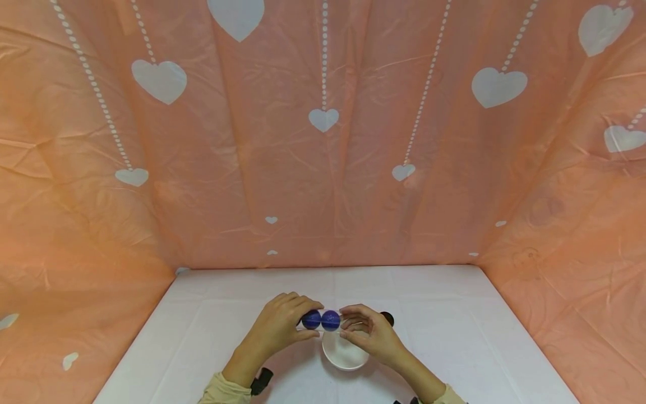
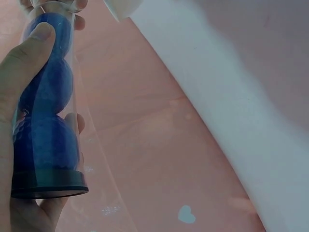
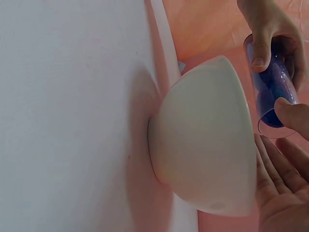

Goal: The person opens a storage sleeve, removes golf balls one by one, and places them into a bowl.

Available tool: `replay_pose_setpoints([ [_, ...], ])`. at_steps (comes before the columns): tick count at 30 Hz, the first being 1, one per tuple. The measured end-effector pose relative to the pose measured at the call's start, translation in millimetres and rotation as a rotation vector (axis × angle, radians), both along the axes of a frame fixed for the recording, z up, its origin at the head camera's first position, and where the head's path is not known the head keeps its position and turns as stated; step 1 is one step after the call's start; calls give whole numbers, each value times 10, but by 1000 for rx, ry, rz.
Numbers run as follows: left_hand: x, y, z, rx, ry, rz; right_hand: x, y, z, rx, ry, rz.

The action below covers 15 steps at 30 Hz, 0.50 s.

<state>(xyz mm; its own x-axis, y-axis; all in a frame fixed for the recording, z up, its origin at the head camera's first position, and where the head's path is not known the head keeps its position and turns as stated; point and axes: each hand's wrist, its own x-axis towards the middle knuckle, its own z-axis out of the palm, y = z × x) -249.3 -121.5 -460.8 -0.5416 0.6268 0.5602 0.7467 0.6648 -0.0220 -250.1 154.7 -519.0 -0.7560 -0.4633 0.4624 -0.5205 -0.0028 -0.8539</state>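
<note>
We see the left hand (image 1: 287,320) wrapped around a clear tube (image 2: 48,104), thumb on one side, fingers behind, while the right hand (image 1: 375,334) pinches its other end between thumb and fingers. Blue balls (image 1: 330,320) line the tube, with a black cap (image 2: 50,190) at the left hand's end; the other end looks uncapped. We judge the step to be handling that end near the white bowl (image 3: 207,145), which stands upright on the tabletop (image 1: 454,348). The next move, we think, calls for a steady left grip and controlled tilt. Beyond the right hand lies a dark round object (image 1: 387,318).

Blue balls (image 2: 47,145) inside a clear tube (image 2: 48,114)
</note>
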Motion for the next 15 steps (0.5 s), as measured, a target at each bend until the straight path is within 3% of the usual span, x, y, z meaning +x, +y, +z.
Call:
replay_pose_setpoints([
  [15,4,-13,11,9,-58,-14,11,0,10,-9,-22,-18],
])
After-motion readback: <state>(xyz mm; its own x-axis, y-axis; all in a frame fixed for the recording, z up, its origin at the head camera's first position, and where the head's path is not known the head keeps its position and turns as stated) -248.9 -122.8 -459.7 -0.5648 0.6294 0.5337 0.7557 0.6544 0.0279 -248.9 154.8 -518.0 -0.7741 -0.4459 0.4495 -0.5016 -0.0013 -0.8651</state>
